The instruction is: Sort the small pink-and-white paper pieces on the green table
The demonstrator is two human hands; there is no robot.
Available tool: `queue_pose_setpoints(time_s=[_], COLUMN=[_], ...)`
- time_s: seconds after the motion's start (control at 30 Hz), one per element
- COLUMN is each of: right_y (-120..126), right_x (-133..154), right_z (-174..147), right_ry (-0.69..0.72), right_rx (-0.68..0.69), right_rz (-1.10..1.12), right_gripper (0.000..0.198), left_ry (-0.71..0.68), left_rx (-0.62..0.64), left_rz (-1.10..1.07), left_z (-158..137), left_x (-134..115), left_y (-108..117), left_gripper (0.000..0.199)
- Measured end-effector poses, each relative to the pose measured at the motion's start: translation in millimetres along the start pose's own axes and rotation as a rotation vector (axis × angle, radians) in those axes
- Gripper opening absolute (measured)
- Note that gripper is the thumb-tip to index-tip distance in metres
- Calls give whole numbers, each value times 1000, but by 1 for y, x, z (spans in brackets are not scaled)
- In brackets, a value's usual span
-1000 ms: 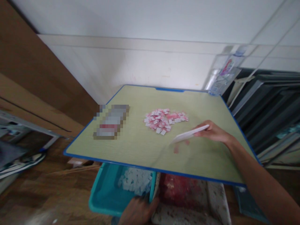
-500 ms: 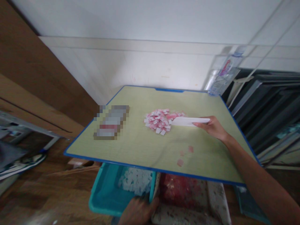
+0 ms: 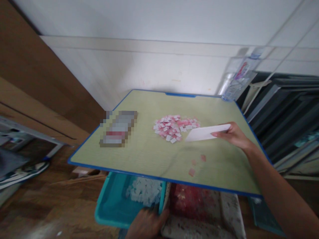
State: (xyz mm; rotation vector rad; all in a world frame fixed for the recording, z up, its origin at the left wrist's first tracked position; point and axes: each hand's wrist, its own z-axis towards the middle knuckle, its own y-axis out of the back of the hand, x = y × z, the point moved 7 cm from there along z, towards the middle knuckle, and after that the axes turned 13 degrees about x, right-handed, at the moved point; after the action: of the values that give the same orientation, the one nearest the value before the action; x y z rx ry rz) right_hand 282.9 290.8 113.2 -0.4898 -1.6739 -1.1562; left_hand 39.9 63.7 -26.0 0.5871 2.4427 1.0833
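Observation:
My right hand [image 3: 234,134] is closed around one end of a flat white scraper-like strip [image 3: 205,132]. Its free end slants down to the left over the table, apart from a heap of small pink and white square pieces [image 3: 168,127]. A smaller cluster of the same pieces [image 3: 190,124] lies right beside the heap. Below the table's front edge, my left hand [image 3: 147,222] is at the near right corner of a teal basin [image 3: 107,212], its rim running between thumb and fingers; shadow hides the fingertips. The basin holds many whitish pieces [image 3: 144,191].
The folding table [image 3: 139,159] has a blue edge. A few pink pieces [image 3: 191,172] lie near its front, and a pixelated object [image 3: 118,129] at left. A clear bottle [image 3: 239,76] stands at the back right corner. A red-stained tray [image 3: 231,212] sits beside the basin.
My right hand has drawn the white strip back to the right and tilted it, off the pieces, uncovering the smaller cluster. My left hand stays at the basin.

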Motion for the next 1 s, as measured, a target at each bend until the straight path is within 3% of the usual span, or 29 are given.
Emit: queue_pose_setpoints(time_s=[0.1, 0.27, 0.47, 0.67, 0.8, 1.0], right_y=[2, -9, -10, -15, -13, -20], right_x=[0, -5, 1, 5, 9, 8], right_z=[0, 3, 5, 5, 3, 2], right_ry=[8, -8, 32, 34, 42, 20], right_rx=[-29, 90, 25, 64, 19, 134], right_rz=[-13, -60, -64, -72, -56, -44], right_gripper=[29, 30, 29, 30, 29, 31], left_ry=[-1, 8, 8, -4, 5, 10], left_rx=[2, -13, -61, -63, -77, -61], left_rz=[-3, 4, 5, 24, 33, 50], left_z=[0, 0, -1, -1, -1, -2], left_x=[0, 1, 1, -1, 0, 0], left_y=[0, -4, -4, -2, -4, -3], left_gripper=[43, 43, 33, 36, 38, 42])
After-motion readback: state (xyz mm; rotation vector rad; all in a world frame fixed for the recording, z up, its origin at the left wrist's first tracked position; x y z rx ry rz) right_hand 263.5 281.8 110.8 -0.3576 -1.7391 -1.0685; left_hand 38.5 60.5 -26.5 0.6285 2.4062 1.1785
